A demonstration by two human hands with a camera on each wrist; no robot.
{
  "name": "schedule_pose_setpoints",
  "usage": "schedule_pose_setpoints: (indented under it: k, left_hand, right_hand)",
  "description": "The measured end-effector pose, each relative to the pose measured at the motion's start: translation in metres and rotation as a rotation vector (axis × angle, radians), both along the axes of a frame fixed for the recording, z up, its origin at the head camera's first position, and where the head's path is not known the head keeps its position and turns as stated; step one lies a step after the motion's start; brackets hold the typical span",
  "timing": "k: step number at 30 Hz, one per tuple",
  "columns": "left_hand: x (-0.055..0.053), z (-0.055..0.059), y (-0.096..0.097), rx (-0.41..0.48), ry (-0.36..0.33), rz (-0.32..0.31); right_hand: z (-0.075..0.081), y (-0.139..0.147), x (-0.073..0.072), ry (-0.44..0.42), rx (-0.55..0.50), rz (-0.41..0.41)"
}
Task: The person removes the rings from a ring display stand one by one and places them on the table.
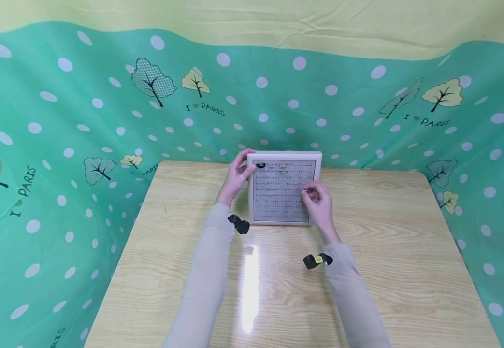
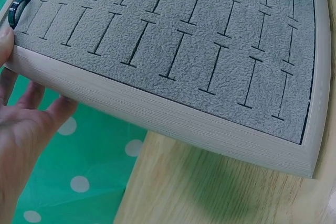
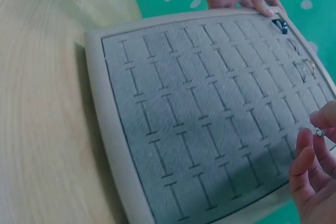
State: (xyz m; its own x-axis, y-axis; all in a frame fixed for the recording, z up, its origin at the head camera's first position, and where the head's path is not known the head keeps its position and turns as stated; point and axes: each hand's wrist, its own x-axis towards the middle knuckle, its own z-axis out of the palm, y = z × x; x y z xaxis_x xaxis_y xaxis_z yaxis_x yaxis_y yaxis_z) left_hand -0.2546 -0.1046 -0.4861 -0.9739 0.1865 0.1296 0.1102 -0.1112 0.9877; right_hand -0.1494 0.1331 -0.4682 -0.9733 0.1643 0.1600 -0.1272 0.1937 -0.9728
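Observation:
A ring display board with a pale frame and grey slotted padding leans up at the back of the table. At its upper left edge my left hand grips the frame, thumb in front and fingers behind. A black ring sits in the corner slot close to that thumb. Farther along are a silver ring, a gold-toned ring and another thin silver ring. My right hand pinches a small silver ring between thumb and fingertips, over the board's right side.
The wooden table runs out on both sides of the board and toward me. A green dotted cloth hangs behind it and along the sides. Black wrist cameras are strapped over both sleeves.

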Motion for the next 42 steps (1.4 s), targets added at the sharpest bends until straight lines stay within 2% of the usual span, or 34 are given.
schedule_pose_setpoints:
  k: [6,14,17,21,26,31,42]
  left_hand:
    - [0.001,0.001,-0.001,-0.003,0.001,-0.002]
    - [0.002,0.002,0.001,-0.012,0.005,0.000]
    - [0.002,0.001,0.001,-0.009,-0.008,-0.003]
    - [0.003,0.003,0.001,-0.009,-0.020,-0.012]
    - [0.004,0.004,0.001,-0.009,-0.010,-0.009]
    - [0.003,0.003,0.001,-0.013,-0.004,-0.002]
    - [0.001,0.000,0.002,-0.008,0.003,0.000]
  right_hand:
    - [-0.007,0.006,0.008,-0.039,-0.020,-0.021]
    - [-0.018,0.020,0.018,-0.042,-0.067,-0.053]
    - [-0.028,0.026,0.019,-0.045,-0.077,-0.057]
    - [-0.049,0.035,0.018,-0.074,-0.084,-0.072]
    - [-0.071,0.044,0.021,-0.113,-0.020,-0.102]
    - [-0.087,0.061,0.027,-0.100,0.061,-0.125]
    - [-0.112,0.090,0.050,-0.087,0.193,-0.154]
